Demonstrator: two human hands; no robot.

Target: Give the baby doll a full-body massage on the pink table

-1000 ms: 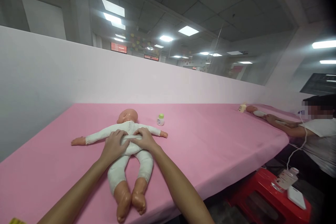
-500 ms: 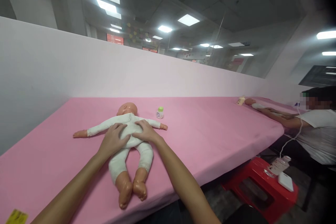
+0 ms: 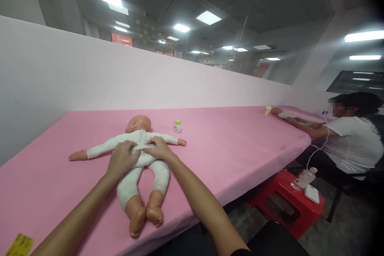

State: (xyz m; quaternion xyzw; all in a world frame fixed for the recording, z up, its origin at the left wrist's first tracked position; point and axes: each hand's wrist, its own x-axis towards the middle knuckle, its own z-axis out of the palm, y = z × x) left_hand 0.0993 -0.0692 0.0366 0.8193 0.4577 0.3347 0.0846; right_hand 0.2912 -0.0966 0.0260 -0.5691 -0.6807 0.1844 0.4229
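Pink cloth covers the long padded table [image 3: 240, 148] where a bald baby doll in a white cloth suit [image 3: 141, 156] lies on its back, head toward the white partition wall [image 3: 90, 76], feet toward the person, long axis running straight away from them. Both hands press on the doll's belly, left hand [image 3: 120, 159] and right hand [image 3: 160, 149] equally near, fingers curled and pinching a fold of its suit. Right of the doll's head stands a small white bottle with a green cap [image 3: 177, 126]; far right of the doll a seated co-worker in a white shirt [image 3: 349, 144] handles another doll [image 3: 280, 113].
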